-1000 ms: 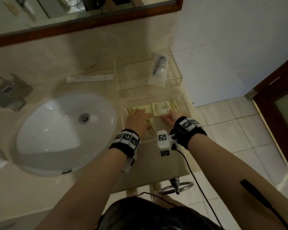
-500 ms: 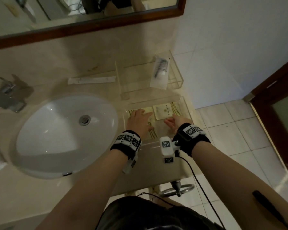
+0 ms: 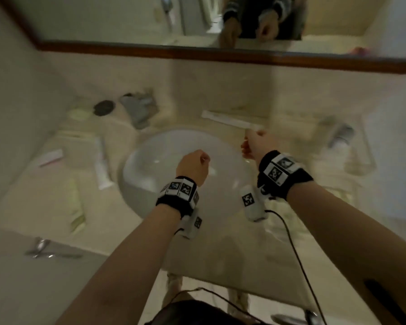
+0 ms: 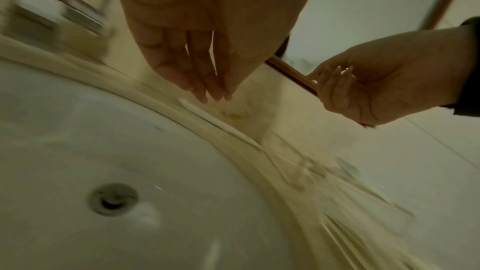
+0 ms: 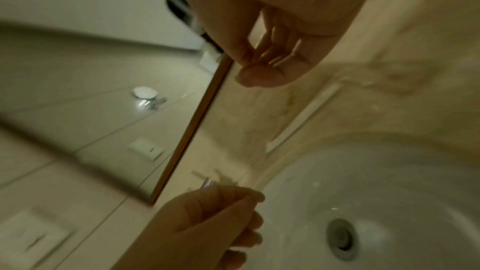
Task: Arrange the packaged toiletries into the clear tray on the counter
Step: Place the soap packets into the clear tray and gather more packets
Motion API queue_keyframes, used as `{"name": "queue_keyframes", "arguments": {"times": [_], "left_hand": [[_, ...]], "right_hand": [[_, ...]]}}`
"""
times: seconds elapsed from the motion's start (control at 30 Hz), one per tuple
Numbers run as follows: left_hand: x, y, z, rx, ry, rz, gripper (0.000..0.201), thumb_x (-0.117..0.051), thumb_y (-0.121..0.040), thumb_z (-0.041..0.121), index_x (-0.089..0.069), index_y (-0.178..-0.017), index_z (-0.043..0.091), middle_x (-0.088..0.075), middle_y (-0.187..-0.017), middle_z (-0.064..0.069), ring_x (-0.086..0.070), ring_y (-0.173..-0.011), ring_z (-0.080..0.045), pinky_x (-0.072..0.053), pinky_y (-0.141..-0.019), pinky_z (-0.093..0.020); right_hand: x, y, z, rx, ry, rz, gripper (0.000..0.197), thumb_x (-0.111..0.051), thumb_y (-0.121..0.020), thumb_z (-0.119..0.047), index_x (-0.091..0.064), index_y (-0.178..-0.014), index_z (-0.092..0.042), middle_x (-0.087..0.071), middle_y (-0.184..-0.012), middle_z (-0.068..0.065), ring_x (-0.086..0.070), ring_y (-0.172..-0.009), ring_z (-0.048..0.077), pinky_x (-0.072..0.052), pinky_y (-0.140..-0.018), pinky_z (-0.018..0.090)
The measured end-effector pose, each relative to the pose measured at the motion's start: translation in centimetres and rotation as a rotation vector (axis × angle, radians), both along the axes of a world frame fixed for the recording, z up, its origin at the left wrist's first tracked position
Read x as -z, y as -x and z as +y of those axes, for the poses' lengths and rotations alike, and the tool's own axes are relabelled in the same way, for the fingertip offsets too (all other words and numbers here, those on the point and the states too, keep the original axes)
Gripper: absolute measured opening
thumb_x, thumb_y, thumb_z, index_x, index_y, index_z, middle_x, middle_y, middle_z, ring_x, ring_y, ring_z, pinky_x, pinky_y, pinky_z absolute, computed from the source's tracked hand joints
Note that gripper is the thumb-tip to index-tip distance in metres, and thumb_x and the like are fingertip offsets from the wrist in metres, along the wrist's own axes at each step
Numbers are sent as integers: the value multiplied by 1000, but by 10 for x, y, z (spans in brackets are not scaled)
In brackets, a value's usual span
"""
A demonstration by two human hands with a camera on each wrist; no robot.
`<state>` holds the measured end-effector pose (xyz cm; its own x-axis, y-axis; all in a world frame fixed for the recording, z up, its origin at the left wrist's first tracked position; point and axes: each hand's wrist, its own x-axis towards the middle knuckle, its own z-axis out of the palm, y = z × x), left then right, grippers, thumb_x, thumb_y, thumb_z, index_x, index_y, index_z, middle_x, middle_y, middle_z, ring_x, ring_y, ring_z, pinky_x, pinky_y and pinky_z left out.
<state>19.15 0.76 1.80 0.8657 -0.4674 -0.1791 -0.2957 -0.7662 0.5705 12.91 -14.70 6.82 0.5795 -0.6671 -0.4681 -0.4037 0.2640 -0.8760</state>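
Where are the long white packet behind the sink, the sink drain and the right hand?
long white packet (image 3: 230,121): head view, middle of its length.
sink drain (image 4: 112,199): left wrist view, centre of the metal ring.
right hand (image 3: 256,144): head view, back of the hand.

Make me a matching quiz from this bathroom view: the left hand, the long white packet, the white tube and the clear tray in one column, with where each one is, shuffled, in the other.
Things:
1. left hand
2. long white packet
3. white tube
4. clear tray

Places:
A. on the counter, right of the sink
B. above the sink
C. on the counter, left of the sink
D. on the counter behind the sink, below the mirror

Pairs: 1-B, 2-D, 3-C, 4-A
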Motion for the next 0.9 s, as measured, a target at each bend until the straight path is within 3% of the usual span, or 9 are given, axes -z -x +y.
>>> {"name": "queue_keyframes", "arguments": {"times": [0.13,0.3,0.37,0.47,0.6,0.7,0.8,0.9], "left_hand": [[-5,-68,98,-197,15,36,16,-50,-93,18,-64,-98,15,-71,-100,-8,-65,-92,-28,-49,-77,-32],[-3,-150,215,-362,-50,99,19,-50,-92,19,-64,-102,11,-69,-106,-11,-63,-97,-31,-52,-86,-37],[-2,-180,252,-387,-67,114,22,-50,-92,20,-64,-105,9,-68,-109,-12,-62,-99,-31,-51,-88,-38],[0,-222,294,-394,-89,139,23,-49,-91,19,-64,-106,10,-67,-110,-11,-63,-99,-29,-49,-81,-32],[8,-270,328,-372,-108,180,25,-48,-91,17,-65,-108,14,-68,-112,-8,-62,-105,-28,-46,-85,-30],[18,-302,337,-348,-95,185,26,-48,-92,18,-65,-110,12,-66,-117,-11,-61,-106,-29,-50,-91,-37],[23,-328,339,-331,-60,175,29,-46,-94,17,-66,-115,11,-65,-119,-13,-61,-106,-31,-52,-90,-40],[26,-342,340,-339,-6,218,29,-44,-95,14,-65,-115,9,-61,-123,-15,-60,-106,-34,-55,-85,-45]], "right_hand": [[-31,-86,81,-398,279,6,26,-50,-95,-27,-55,-75,-11,-57,-60,2,-52,-50,13,-46,-41,20],[-30,-198,197,-793,467,-11,34,-51,-94,-29,-57,-67,-11,-60,-56,4,-55,-44,14,-47,-42,23],[-20,-240,238,-907,473,36,28,-50,-95,-29,-60,-76,-10,-63,-63,5,-57,-47,14,-50,-45,23],[-3,-299,288,-988,454,129,19,-51,-95,-22,-61,-98,-5,-66,-83,11,-59,-57,16,-54,-54,27],[22,-373,326,-1026,551,241,28,-50,-94,-19,-61,-115,-4,-65,-111,17,-67,-90,29,-59,-80,42],[38,-422,341,-1088,692,348,35,-46,-96,-19,-55,-127,-6,-60,-124,17,-62,-106,32,-54,-91,41],[62,-461,342,-1099,876,423,58,-51,-95,-26,-29,-148,-13,-34,-152,11,-41,-134,30,-39,-108,38],[78,-482,340,-1178,1029,492,69,-49,-97,-25,-10,-153,-13,-13,-160,9,-18,-147,26,-22,-118,36]]}}
